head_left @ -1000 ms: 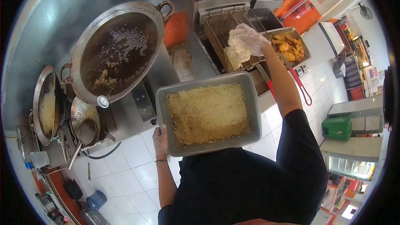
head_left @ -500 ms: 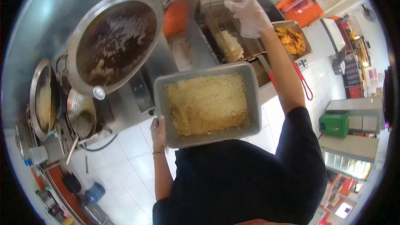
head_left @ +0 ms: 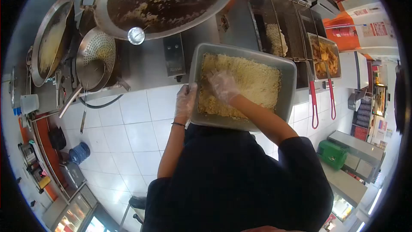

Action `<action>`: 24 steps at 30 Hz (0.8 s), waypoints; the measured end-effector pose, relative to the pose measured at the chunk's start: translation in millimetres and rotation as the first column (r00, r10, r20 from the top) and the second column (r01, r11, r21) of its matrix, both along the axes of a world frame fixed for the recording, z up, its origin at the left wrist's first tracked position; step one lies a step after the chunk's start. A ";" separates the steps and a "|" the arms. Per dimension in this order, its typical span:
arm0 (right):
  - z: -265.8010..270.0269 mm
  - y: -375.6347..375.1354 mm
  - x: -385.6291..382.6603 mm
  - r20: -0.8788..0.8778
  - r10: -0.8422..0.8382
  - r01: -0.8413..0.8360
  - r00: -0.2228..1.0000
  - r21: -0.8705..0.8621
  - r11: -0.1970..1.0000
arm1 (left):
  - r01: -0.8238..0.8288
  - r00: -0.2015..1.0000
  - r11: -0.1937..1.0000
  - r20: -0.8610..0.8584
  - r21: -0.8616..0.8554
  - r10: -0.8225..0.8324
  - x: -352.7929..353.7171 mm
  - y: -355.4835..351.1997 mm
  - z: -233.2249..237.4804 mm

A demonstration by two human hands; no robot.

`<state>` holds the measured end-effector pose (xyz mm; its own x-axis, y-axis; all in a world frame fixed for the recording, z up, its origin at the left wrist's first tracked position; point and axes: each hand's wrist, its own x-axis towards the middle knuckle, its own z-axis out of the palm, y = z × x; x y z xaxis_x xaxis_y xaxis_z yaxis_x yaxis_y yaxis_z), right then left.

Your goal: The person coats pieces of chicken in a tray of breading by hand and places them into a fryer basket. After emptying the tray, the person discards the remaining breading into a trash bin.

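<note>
My left hand (head_left: 186, 101), in a clear plastic glove, is closed on the left edge of a deep grey metal pan (head_left: 288, 90). Pale yellow crumbs (head_left: 257, 77) cover the pan's bottom, and a darker, hollowed patch shows at the left. Down in the crumbs at that side is my gloved right hand (head_left: 224, 87). Its fingers point left and look apart, their tips partly sunk in the crumbs. No piece of food is visible in it.
Behind the pan stands a large wok of dark oil (head_left: 171, 0) with a dial thermometer (head_left: 136, 35). To the right are a fryer basket (head_left: 292, 30) holding a pale piece, red handles (head_left: 314, 107) and a tray of fried food (head_left: 328, 60). A perforated strainer (head_left: 96, 49) lies left.
My right hand has come back from over the fryer basket into the crumbs. The camera view has shifted, and my left hand still holds the pan.
</note>
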<state>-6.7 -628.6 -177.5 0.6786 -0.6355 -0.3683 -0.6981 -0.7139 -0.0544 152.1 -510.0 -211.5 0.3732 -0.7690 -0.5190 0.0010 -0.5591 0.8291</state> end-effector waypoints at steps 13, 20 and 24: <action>-74.5 0.3 11.2 -0.213 -0.084 0.025 0.973 -0.264 0.964 | -0.044 0.996 0.985 -0.087 -0.169 0.029 3.3 5.6 -11.5; -48.8 6.6 -1.1 -0.028 0.146 -0.149 0.989 -0.217 0.965 | -0.040 0.997 0.989 -0.076 -0.145 0.029 2.8 5.9 -23.9; -68.7 23.8 -48.2 -0.232 0.400 -0.443 0.886 -0.179 0.878 | -0.056 0.990 0.987 -0.137 -0.148 0.035 3.9 4.8 -9.0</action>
